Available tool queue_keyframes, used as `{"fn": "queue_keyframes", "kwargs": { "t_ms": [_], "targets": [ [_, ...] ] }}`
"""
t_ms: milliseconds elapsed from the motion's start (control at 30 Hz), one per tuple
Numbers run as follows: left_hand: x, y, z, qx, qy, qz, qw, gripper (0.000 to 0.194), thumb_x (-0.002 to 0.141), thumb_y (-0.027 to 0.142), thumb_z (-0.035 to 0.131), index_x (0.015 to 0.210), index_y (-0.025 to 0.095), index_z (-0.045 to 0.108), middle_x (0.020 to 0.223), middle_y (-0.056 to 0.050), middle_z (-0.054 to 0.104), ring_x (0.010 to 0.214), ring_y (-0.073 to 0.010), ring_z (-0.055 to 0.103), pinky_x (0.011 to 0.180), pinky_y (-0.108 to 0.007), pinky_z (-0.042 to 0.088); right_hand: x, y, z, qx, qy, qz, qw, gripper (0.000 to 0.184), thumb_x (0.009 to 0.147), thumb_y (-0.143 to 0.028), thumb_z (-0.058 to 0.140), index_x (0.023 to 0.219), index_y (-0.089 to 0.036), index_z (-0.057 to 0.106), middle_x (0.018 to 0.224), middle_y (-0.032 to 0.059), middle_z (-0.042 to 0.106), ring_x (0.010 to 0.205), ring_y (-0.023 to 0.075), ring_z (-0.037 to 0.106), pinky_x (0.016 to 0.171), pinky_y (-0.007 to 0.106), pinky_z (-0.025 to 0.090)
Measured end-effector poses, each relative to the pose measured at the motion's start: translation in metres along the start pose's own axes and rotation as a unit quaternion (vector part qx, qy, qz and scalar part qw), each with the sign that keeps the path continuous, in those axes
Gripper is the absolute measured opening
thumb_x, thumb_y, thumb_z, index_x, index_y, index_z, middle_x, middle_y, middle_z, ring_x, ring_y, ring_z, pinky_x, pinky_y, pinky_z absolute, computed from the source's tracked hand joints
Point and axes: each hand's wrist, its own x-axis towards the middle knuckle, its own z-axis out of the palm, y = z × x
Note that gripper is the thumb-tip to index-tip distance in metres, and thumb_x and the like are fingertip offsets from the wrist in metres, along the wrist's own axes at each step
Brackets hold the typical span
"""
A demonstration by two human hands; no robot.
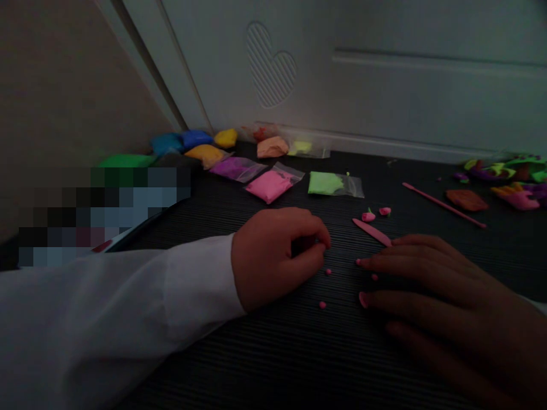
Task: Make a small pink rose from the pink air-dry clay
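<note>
Well, left fingers (315, 226) curled, grip unclear; right fingers (410, 267) spread, one against a pink ball (358, 262).

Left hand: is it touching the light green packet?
Apart: the head view shows dark surface between the left hand and the light green packet.

One head camera, looking forward and down over a dark tabletop (256, 364).
It looks from above the near edge of the scene, at the wearer's own viewpoint, toward an upright white panel (376, 102) with a heart relief (270, 65) at the far side. The left hand (277, 259) and right hand (453, 296) are closest, large in the near part; the bagged pink clay (273, 182) lies farther off. The panel's base runs slightly downhill to the right, and a brown surface (64, 85) fills the far left.
</note>
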Motion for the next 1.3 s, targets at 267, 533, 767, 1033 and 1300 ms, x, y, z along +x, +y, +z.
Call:
{"fn": "queue_keyframes", "kwargs": {
  "t_ms": [267, 533, 767, 1033, 1300],
  "targets": [
    [-0.004, 0.003, 0.0, -0.004, -0.002, 0.085, 0.996, 0.017, 0.077, 0.017, 0.049, 0.086, 0.016, 0.063, 0.074, -0.001, 0.054, 0.071, -0.0116, 0.048, 0.066, -0.024, 0.036, 0.0, -0.001, -0.002, 0.022, -0.007, 0.001, 1.0, 0.033, 0.076, -0.019, 0.054, 0.109, -0.022, 0.056, 0.113, 0.0059, 0.054, 0.101, 0.0212, 0.048, 0.085, 0.043, 0.038],
    [-0.011, 0.011, 0.001, 0.038, -0.063, 0.207, 0.976, 0.026, 0.077, 0.034, 0.052, 0.097, 0.022, 0.065, 0.093, -0.006, 0.051, 0.086, -0.0188, 0.041, 0.079, -0.034, 0.034, 0.001, -0.001, -0.001, 0.029, 0.002, 0.0, 1.0, 0.036, 0.075, -0.017, 0.054, 0.111, -0.02, 0.055, 0.111, 0.006, 0.054, 0.098, 0.0197, 0.049, 0.087, 0.043, 0.037],
    [-0.011, 0.008, 0.001, 0.054, -0.076, 0.22, 0.971, 0.027, 0.079, 0.037, 0.049, 0.092, 0.021, 0.066, 0.093, -0.007, 0.05, 0.088, -0.0204, 0.04, 0.077, -0.035, 0.035, 0.001, 0.0, -0.001, 0.02, 0.001, -0.006, 1.0, 0.037, 0.077, -0.017, 0.052, 0.114, -0.019, 0.053, 0.113, 0.0065, 0.053, 0.101, 0.0205, 0.047, 0.085, 0.042, 0.038],
    [-0.011, 0.007, 0.001, 0.058, -0.083, 0.226, 0.969, 0.025, 0.079, 0.034, 0.049, 0.089, 0.019, 0.066, 0.091, -0.007, 0.05, 0.086, -0.0205, 0.039, 0.075, -0.036, 0.036, 0.0, -0.006, -0.001, 0.051, 0.02, 0.019, 0.998, 0.027, 0.076, -0.016, 0.054, 0.102, -0.022, 0.059, 0.111, 0.0043, 0.055, 0.099, 0.0209, 0.047, 0.088, 0.045, 0.034],
    [-0.01, 0.007, 0.002, 0.06, -0.087, 0.228, 0.968, 0.025, 0.079, 0.033, 0.048, 0.089, 0.019, 0.066, 0.09, -0.007, 0.05, 0.084, -0.0205, 0.04, 0.074, -0.036, 0.036, 0.0, -0.002, -0.002, 0.024, 0.019, -0.014, 0.999, 0.037, 0.076, -0.019, 0.055, 0.112, -0.018, 0.054, 0.113, 0.0049, 0.054, 0.102, 0.0204, 0.047, 0.089, 0.042, 0.033]
  ]
}}
